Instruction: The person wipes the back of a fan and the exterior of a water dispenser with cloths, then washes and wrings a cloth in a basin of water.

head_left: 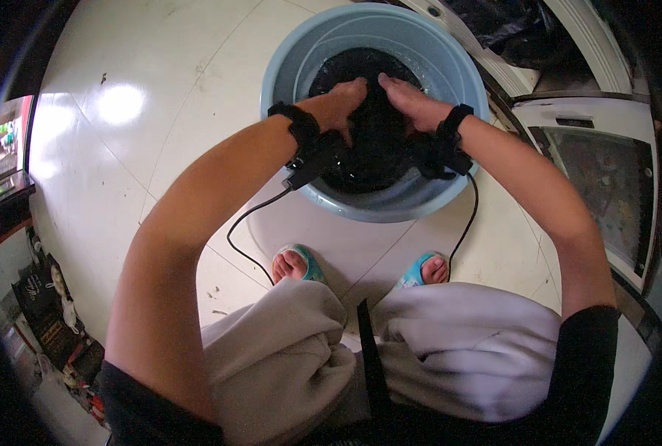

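A round light-blue plastic basin (278,68) stands on the floor in front of me. Inside it lies a bulky black cloth (372,141), so dark that its shape is hard to make out. My left hand (341,105) grips the cloth from the left, and my right hand (414,104) grips it from the right. Both thumbs point away from me and sit close together, while most of the fingers are lost in the dark fabric. Each wrist wears a black strap with a small device, and a black cable hangs from each.
My slippered feet (298,265) are on the pale tiled floor (175,97) just behind the basin. A white cabinet (583,111) with a dark panel stands close on the right. Dark bags and clutter (56,320) line the left edge. Both cables run down beside my legs.
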Tool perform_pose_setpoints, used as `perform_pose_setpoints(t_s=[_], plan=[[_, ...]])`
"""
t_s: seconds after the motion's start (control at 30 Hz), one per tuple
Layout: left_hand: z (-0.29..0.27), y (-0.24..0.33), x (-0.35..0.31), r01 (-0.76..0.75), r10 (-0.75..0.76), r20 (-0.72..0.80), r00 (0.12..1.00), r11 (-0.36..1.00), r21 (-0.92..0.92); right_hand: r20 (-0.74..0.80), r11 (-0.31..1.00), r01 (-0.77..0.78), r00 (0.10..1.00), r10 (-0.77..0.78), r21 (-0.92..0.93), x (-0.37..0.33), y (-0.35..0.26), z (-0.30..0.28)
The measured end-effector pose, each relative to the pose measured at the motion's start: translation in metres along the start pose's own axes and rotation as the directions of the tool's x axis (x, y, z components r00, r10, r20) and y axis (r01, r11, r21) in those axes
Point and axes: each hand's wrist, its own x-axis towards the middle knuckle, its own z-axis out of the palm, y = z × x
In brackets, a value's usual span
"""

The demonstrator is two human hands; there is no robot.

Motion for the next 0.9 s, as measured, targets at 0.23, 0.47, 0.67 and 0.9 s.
perform_pose_setpoints(t_s=[0.23,0.47,0.67,0.9], plan=[[0.018,-0.002,-0.005,-0.062,0.026,-0.179,0.984,0.978,-0.199,0.047,0.982,-0.111,0.993,0.105,0.152,0.006,-0.002,0.013],[0.009,0.015,0.01,-0.048,0.044,-0.057,0.997,0.996,-0.073,-0.087,0.988,-0.041,0.995,0.054,0.147,0.032,0.017,0.007],[0.09,-0.009,0.05,0.201,-0.215,0.028,0.976,0.945,0.258,-0.196,0.991,0.127,0.974,-0.116,0.045,0.071,0.051,-0.001],[0.11,-0.056,0.042,0.151,-0.229,0.387,0.893,0.964,0.22,-0.045,0.992,-0.101,0.994,0.104,0.07,0.052,0.016,0.03]])
